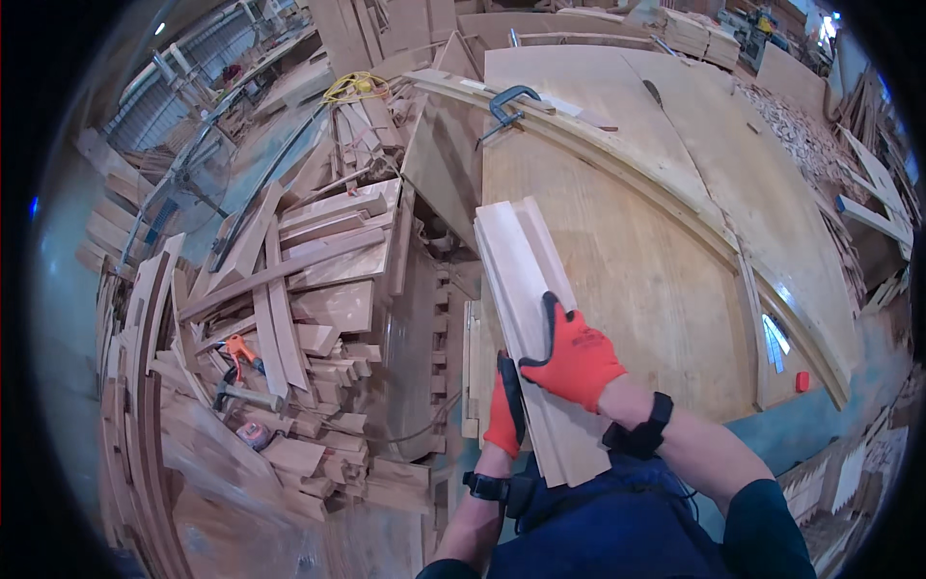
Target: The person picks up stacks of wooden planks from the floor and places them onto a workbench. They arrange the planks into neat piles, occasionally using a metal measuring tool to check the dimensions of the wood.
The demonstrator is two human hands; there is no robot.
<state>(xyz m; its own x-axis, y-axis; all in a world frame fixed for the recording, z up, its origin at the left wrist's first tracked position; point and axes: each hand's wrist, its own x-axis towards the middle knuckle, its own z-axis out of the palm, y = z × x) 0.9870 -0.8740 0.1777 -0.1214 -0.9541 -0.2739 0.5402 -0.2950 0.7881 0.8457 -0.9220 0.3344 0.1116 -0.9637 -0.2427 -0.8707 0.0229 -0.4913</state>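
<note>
the boards [516, 275] cross the near left corner of the counter [666, 318], long axis toward its far side. the right hand [576, 362], nearer its middle, clasps them from above; the left hand [503, 410] grips their left edge.

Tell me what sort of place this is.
Probably a woodworking shop: long pale boards are being handled over a large wooden panel, a blue C-clamp sits on a long wooden strip, and a hammer lies among piled wood pieces.
</note>
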